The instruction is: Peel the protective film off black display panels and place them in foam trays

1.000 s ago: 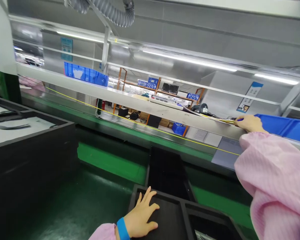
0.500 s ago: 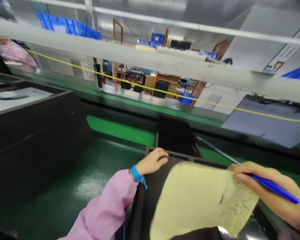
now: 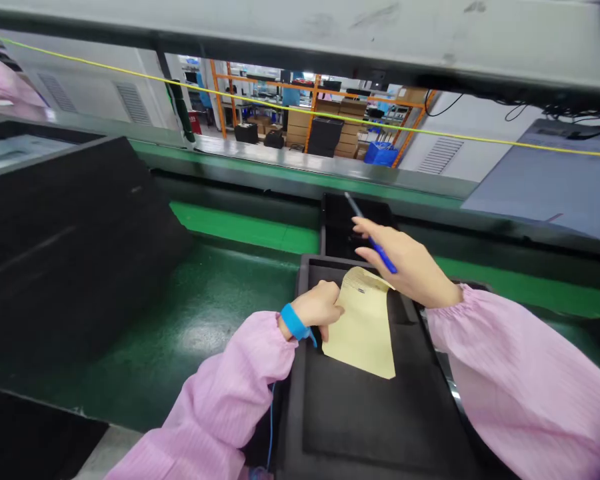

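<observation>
Green surface (image 3: pixel 195 333) across the view; orange rack (image 3: pixel 314 100) with boxes in the background, 1 yellow cord (image 3: pixel 280 107) strung across in front. Black tray (image 3: pixel 360 427) on the near side; 1 sheet of yellow paper (image 3: pixel 363 333) lies in it, toward the far end, its far edge curled up, handwriting at that end. Left hand (image 3: pixel 317 308), blue band (image 3: pixel 294 322) at the wrist: fingers curled at the paper's left edge; cannot tell whether they pinch it. Right hand (image 3: pixel 400 257): holding a blue pen (image 3: pixel 383 256) between its fingers, grey end pointing up and away, near the paper's far right corner. 2nd tray (image 3: pixel 353 212), also black, just beyond. Large black box (image 3: pixel 70 253) at left, well apart from the paper.
</observation>
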`<state>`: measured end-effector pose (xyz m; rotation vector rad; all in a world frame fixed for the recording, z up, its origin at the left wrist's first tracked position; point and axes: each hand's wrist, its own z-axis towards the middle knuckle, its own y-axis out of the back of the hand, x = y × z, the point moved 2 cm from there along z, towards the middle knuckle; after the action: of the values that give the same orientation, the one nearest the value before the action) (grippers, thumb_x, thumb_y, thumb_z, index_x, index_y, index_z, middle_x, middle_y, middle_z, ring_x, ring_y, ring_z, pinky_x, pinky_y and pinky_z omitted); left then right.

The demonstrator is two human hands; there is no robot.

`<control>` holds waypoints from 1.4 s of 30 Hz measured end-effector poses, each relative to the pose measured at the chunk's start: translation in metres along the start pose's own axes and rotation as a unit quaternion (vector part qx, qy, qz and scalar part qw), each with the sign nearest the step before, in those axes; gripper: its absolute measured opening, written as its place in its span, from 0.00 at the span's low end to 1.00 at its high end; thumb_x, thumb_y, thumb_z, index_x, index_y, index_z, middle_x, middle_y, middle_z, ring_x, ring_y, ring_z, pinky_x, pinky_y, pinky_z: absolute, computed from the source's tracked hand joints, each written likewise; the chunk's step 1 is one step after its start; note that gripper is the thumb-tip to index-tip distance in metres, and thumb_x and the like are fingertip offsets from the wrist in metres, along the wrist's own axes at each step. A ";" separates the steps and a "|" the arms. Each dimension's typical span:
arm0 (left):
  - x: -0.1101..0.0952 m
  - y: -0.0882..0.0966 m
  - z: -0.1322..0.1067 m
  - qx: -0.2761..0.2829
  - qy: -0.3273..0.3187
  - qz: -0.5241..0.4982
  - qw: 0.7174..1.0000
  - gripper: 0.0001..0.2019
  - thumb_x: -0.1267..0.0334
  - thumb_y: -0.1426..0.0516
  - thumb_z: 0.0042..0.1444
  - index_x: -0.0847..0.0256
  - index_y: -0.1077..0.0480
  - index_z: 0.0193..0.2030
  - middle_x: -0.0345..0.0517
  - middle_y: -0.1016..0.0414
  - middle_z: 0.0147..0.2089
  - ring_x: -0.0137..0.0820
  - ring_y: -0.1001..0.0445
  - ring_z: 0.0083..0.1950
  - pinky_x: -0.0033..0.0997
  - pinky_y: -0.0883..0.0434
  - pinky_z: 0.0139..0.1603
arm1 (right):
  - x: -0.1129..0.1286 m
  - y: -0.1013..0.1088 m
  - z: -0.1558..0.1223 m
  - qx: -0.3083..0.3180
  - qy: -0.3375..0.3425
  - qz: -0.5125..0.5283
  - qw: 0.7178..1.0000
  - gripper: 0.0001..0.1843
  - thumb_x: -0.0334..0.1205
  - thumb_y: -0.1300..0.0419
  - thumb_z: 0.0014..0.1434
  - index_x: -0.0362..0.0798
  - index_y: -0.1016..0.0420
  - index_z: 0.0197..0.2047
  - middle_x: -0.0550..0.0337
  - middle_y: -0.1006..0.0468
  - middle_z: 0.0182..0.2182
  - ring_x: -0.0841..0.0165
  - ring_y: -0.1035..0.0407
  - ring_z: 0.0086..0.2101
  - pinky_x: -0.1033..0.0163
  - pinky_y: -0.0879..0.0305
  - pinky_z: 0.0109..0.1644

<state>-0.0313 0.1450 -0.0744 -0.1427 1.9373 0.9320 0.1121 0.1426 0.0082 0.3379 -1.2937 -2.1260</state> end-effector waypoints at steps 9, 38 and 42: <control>-0.021 -0.037 -0.016 -0.023 -0.028 0.083 0.996 0.28 0.51 0.59 0.62 0.68 0.26 0.29 0.54 0.23 0.22 0.39 0.22 0.27 0.38 0.26 0.35 | -0.009 -0.016 -0.058 -0.196 -0.275 0.498 0.799 0.11 0.48 0.43 0.58 0.52 0.27 0.41 0.59 0.27 0.31 0.65 0.32 0.32 0.59 0.33 0.39; -0.028 -0.099 -0.032 -0.232 -0.211 0.492 0.812 0.07 0.70 0.50 0.57 0.73 0.35 0.40 0.74 0.27 0.48 0.51 0.26 0.50 0.45 0.28 0.46 | 0.005 -0.090 -0.063 -0.042 -0.375 0.413 0.829 0.23 0.50 0.38 0.51 0.47 0.44 0.17 0.63 0.38 0.13 0.74 0.46 0.19 0.66 0.48 0.26; -0.026 -0.098 -0.032 -0.226 -0.221 0.493 0.810 0.07 0.70 0.48 0.55 0.73 0.34 0.38 0.76 0.27 0.49 0.51 0.25 0.49 0.46 0.28 0.45 | 0.001 -0.094 -0.065 -0.032 -0.358 0.382 0.851 0.22 0.49 0.41 0.52 0.48 0.46 0.17 0.64 0.40 0.12 0.74 0.47 0.17 0.67 0.50 0.23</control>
<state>0.0046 0.0485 -0.0993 0.8269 1.2366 1.8953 0.1090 0.1268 -0.1050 -0.9522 -1.3925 -1.5891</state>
